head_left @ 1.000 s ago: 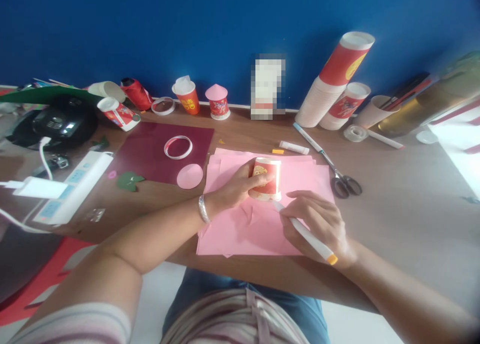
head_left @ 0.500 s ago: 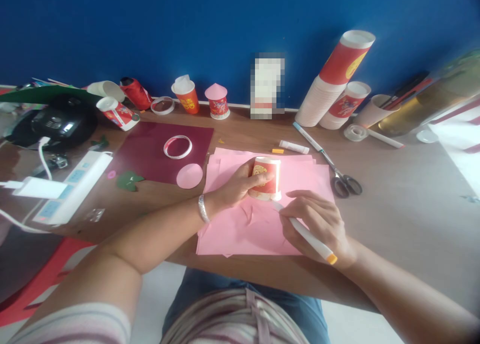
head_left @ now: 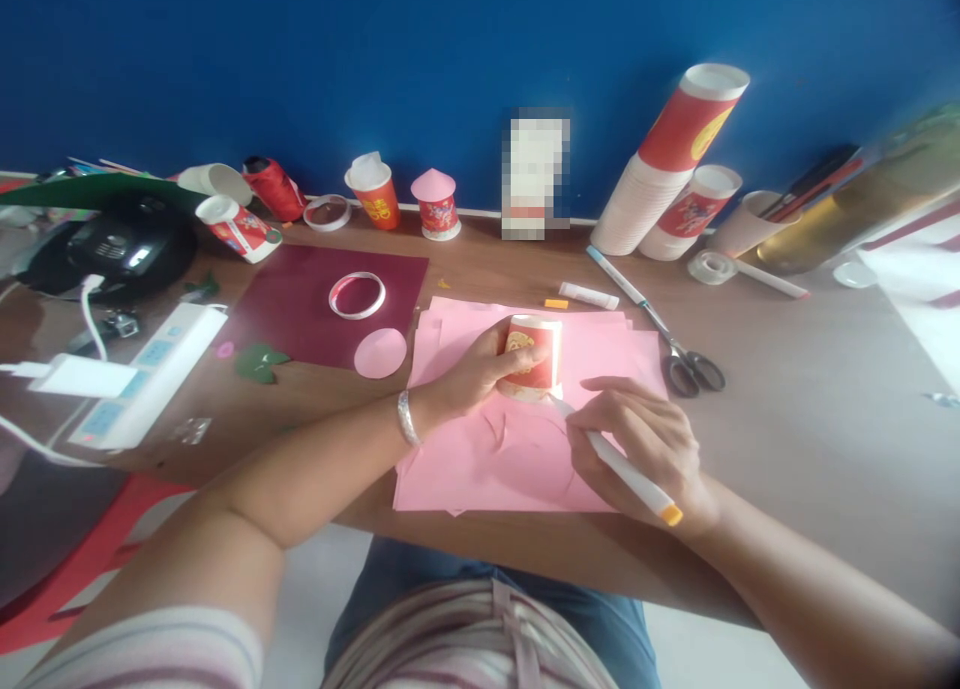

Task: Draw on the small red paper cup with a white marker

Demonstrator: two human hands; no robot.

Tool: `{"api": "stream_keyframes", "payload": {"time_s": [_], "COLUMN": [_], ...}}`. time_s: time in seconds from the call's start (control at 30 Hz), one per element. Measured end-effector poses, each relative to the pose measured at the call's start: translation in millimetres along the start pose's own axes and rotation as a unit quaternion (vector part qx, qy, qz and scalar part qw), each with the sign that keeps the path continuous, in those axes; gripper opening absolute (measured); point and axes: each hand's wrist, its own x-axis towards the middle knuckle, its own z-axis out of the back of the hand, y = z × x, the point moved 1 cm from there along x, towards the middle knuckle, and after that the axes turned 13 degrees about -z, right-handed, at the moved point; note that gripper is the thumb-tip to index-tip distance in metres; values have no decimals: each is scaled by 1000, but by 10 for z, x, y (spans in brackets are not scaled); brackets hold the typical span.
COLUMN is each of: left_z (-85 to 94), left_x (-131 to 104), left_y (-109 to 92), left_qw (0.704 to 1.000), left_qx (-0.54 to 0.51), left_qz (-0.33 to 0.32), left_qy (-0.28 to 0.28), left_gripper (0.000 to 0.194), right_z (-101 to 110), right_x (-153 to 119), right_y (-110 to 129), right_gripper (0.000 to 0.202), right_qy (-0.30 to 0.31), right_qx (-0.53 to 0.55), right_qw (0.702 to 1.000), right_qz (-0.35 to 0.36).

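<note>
Red paper cup [head_left: 538, 374], one, gold-printed, with pale bands at both ends: serving as the dial's centre, it is sitting roughly upright over the stacked pink sheets [head_left: 450, 479]; whether it is resting on them or being held just above, cannot tell. Left hand [head_left: 480, 371], at nine o'clock: fingers are wrapping the cup's wall, thumb lying across the front. Right hand [head_left: 641, 444], at four o'clock: fingers are pinching a white pen [head_left: 634, 476], orange-ended, its tip pointing at the cup's lower band; contact uncertain. Handling, as judged: light, thin-walled, stiffer at the rims, liable to dent under hard squeezing, smooth but hardly slippery; best taken gently around mid-wall, off the lower band. Surroundings: pink disc [head_left: 380, 353] lying at nine, white ring [head_left: 358, 316] toward ten, cone-topped cup [head_left: 437, 214] standing at eleven, cup stack [head_left: 652, 184] leaning at one, scissors [head_left: 677, 350] lying at three.
</note>
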Motion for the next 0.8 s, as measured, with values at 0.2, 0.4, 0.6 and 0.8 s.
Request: {"api": "stream_keyframes", "payload": {"time_s": [0.2, 0.4, 0.6, 0.8], "left_z": [15, 10, 19, 4], "left_x": [1, -3, -8, -1], "left_y": [23, 15, 20, 15], "left_qw": [1000, 1000, 1000, 1000], "left_qx": [2, 8, 8, 7], "left_qz": [-15, -21, -19, -21], "left_qy": [2, 9, 16, 13], "left_gripper": [42, 38, 38, 38], "right_z": [-8, -47, -58, -61], "right_x": [-29, -64, -61, -47], "right_y": [39, 20, 9, 5], "right_gripper": [26, 25, 25, 26], "right_qy": [11, 12, 11, 4], "right_qx": [26, 26, 17, 7], "right_qw": [1000, 1000, 1000, 1000], "right_qz": [1, 0, 3, 6]}}
